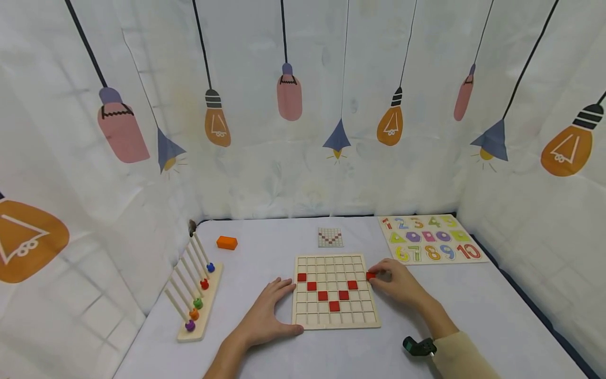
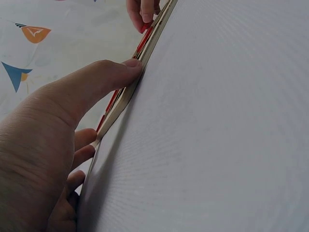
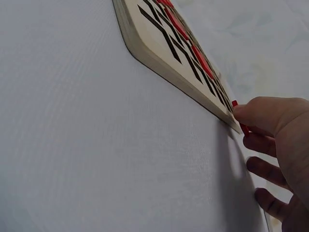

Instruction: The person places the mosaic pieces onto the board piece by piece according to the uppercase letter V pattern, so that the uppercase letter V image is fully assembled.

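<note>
A wooden grid board (image 1: 312,319) lies on the table, with several red square tiles (image 1: 334,306) set in its cells in a V-like pattern. My left hand (image 1: 267,316) steadies the board's left side, thumb at the near left corner and fingertips along the edge. In the left wrist view the thumb (image 2: 111,77) touches the board's edge. My right hand (image 1: 395,281) pinches one red square tile (image 1: 371,276) between thumb and fingertips, by the board's right edge. The right wrist view shows that tile (image 3: 241,118) held tilted. Behind the board lies a small pattern card (image 1: 330,237) with a V of coloured squares.
At left stands a wooden peg rack (image 1: 201,316) with upright rods and coloured beads. An orange block (image 1: 226,242) lies behind it. A number-and-shape puzzle board (image 1: 433,239) lies at the back right. A dark device (image 1: 418,346) is by the right wrist.
</note>
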`<state>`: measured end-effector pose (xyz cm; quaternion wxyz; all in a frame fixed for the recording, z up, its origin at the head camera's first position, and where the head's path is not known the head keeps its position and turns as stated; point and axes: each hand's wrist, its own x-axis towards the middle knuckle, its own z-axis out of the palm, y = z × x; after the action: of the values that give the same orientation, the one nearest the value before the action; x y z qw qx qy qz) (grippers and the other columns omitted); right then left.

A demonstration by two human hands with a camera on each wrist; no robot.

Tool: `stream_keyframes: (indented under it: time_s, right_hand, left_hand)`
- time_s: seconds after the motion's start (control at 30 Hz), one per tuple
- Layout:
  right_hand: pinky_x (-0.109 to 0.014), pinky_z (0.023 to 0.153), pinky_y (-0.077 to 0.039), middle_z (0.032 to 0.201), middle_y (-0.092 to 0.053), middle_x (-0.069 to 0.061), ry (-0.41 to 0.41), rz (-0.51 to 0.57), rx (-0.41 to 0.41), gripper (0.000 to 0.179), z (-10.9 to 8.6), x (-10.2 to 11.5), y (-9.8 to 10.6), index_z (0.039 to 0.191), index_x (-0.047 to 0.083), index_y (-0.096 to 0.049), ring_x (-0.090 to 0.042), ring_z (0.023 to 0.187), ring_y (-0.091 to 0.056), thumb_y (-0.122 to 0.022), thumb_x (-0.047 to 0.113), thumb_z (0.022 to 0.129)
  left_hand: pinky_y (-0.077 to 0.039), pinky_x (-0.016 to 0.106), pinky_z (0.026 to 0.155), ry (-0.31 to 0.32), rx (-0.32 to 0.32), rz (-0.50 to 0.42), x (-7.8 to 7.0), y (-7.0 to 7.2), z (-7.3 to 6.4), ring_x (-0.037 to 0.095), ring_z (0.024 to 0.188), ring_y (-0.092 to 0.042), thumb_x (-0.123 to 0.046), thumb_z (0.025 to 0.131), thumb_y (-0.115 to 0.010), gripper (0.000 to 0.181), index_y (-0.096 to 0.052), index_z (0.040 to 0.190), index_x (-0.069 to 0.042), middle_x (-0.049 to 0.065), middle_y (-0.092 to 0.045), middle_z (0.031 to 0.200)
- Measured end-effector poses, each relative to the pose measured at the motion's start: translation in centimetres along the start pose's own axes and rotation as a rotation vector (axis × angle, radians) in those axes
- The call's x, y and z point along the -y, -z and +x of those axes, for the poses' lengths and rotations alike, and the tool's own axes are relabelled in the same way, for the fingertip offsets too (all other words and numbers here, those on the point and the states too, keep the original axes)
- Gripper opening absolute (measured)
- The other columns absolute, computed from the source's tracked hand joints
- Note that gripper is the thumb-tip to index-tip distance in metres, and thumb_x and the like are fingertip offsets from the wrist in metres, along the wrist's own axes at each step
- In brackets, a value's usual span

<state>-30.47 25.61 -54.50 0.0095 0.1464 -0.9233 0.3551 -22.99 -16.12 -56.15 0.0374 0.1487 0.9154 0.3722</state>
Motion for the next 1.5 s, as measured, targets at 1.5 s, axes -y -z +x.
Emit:
stream_keyframes:
  time_s: [1.5]
  right_hand:
    - [-0.041, 0.104, -0.056, 0.118, -0.067, 0.011, 0.033, 0.009, 0.029, 0.022, 1.0, 1.2, -1.2, 0.122, 0.029, -0.081, -0.012, 0.114, -0.059, -0.085, 0.031, 0.101]
  left_hand:
    - [-0.028, 0.076, 0.132, 0.003, 0.011, -0.003, -0.2, -0.1, 0.1, 0.033, 0.174, -0.023, -0.074, 0.072, -0.093, 0.110, -0.054, 0.165, -0.032, -0.013, -0.043, 0.177]
